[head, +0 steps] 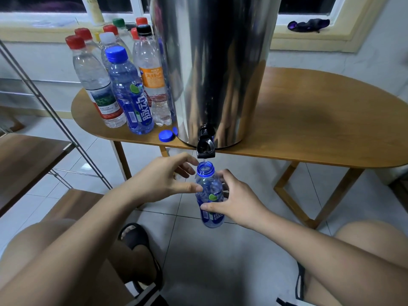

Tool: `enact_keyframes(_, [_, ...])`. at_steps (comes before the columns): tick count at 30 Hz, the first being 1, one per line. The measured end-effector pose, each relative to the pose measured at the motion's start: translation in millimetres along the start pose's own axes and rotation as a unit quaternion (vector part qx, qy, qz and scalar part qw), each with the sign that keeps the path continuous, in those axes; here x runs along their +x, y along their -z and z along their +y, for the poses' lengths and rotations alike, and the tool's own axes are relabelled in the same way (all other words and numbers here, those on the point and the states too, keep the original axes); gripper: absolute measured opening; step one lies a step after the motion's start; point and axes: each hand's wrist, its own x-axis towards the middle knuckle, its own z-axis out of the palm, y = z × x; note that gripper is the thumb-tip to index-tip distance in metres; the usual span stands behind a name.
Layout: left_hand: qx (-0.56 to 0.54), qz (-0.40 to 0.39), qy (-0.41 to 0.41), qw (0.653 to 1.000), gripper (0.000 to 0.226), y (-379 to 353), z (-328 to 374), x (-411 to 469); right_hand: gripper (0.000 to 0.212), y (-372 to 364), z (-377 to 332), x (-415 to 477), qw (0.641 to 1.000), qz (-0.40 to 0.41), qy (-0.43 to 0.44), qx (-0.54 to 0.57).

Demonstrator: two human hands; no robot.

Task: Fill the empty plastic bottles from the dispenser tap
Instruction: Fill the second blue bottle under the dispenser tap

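Observation:
A tall steel dispenser (218, 69) stands on the wooden table (309, 120), its black tap (205, 145) overhanging the front edge. Directly under the tap an uncapped blue plastic bottle (209, 191) is held upright, and a thin stream of water runs into its mouth. My right hand (234, 202) grips the bottle's body from the right. My left hand (167, 177) sits at the bottle's left, thumb touching its shoulder and fingers spread toward the neck. A loose blue cap (166, 136) lies on the table left of the tap.
Several capped bottles (123, 85) stand clustered on the table's left end, among them a blue one and an orange-labelled one. A metal rack (55, 120) with wooden shelves stands at left. My knees and sandalled feet are below, on the tiled floor.

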Motion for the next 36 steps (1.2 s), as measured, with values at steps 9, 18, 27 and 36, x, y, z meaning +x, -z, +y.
enact_keyframes(9, [-0.023, -0.020, 0.019, 0.999, 0.067, -14, 7, 5, 0.081, 1, 1, -1, 1.000, -0.003, 0.013, -0.007])
enact_keyframes(18, [-0.013, -0.017, 0.029, 0.999, 0.067, -14, 10, 4, 0.083, 0, 0, -1, 1.000, -0.011, 0.015, -0.007])
enact_keyframes(27, [-0.005, -0.018, 0.026, 1.000, 0.067, -16, 9, 5, 0.083, 0, 2, 0, 1.000, -0.019, 0.013, -0.007])
enact_keyframes(36, [-0.010, -0.013, 0.023, 1.000, 0.069, -15, 10, 5, 0.072, 0, 1, -1, 0.999, -0.028, 0.013, 0.014])
